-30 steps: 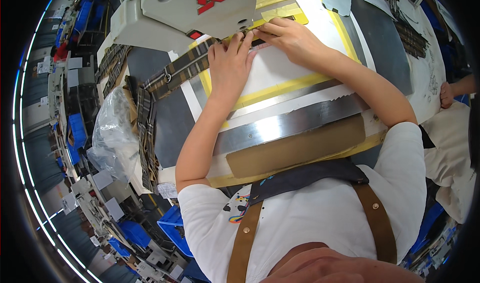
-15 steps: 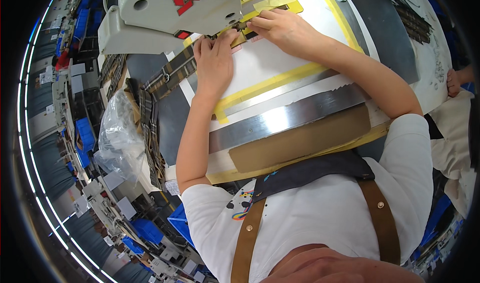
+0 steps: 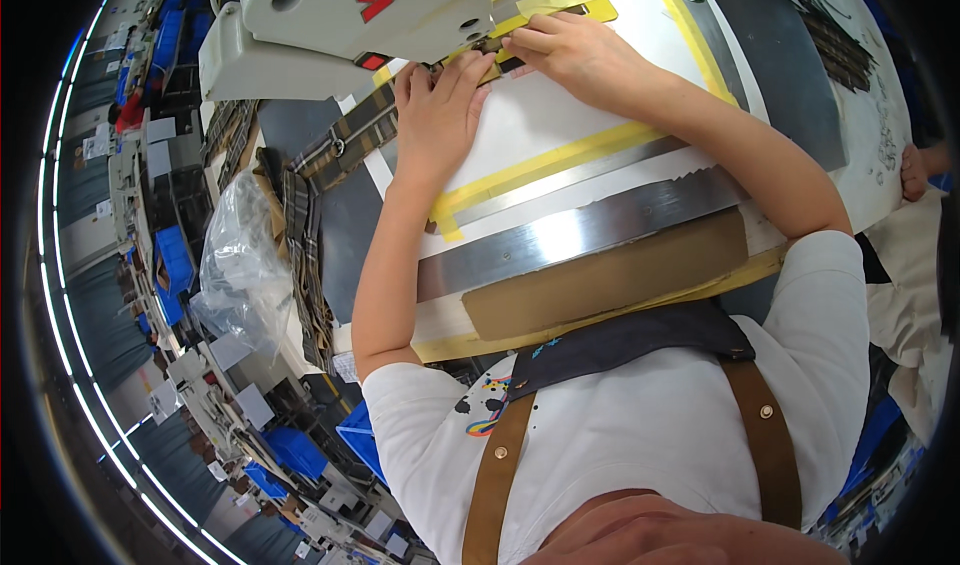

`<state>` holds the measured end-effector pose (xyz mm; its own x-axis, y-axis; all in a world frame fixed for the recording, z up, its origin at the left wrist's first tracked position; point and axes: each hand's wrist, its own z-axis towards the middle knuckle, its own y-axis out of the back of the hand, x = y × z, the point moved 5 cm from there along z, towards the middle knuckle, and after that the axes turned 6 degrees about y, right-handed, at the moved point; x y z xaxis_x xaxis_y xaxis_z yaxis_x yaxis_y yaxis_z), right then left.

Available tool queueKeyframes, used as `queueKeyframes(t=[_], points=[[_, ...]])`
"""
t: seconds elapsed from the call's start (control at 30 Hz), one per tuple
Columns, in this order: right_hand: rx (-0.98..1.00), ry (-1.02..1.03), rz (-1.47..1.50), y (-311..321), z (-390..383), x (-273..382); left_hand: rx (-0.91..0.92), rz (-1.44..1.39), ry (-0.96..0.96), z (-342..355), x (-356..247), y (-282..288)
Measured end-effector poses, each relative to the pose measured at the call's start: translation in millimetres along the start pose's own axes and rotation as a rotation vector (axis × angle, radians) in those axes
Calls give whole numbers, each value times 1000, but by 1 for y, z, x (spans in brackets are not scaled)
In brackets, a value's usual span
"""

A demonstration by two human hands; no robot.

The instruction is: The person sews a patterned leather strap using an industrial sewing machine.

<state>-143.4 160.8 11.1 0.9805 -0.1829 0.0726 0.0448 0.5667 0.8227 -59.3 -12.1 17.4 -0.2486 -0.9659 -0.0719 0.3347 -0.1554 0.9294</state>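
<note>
A long brown-and-black plaid fabric strap [image 3: 372, 122] with a small metal ring runs up and rightward beneath the white sewing machine head [image 3: 370, 10]. My left hand [image 3: 440, 115] lies over it beside the machine, its bent fingertips pressing it down and the thumb toward the right. Close by on the right, my right hand [image 3: 575, 55] has its fingers drawn together at the strap's far stretch, near a yellow-edged plate [image 3: 600, 8]. The machine head hides the needle area, and my fingers cover part of the strap.
White sheeting edged with yellow tape [image 3: 560, 155] covers the work surface. A metal strip [image 3: 610, 220] and brown board [image 3: 610, 275] line the near edge. Clear plastic [image 3: 240, 260] and hanging plaid strips [image 3: 308, 265] are at left; more strips [image 3: 835, 50] lie far right, near another person's hand [image 3: 914, 172].
My left thumb has come out to the right and the left fingers have shifted slightly rightward along the strap. The whole view has moved a little; my right hand keeps nearly the same pose.
</note>
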Motion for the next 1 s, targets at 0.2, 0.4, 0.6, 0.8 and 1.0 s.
queueKeyframes(t=[0.2,0.4,0.6,0.8,1.0], points=[[14,1,-12,-2,0,0,-5,0,30,-3,1,-5],[21,-22,16,-3,-2,-1,-53,-21,64,-2,-4,0],[14,-17,22,-1,0,-1,-21,-22,64,-3,2,-5],[-8,10,1,-2,-1,0,-40,-16,48,-4,0,-5],[15,18,-22,-2,0,3,-7,87,46,-8,-2,-5]])
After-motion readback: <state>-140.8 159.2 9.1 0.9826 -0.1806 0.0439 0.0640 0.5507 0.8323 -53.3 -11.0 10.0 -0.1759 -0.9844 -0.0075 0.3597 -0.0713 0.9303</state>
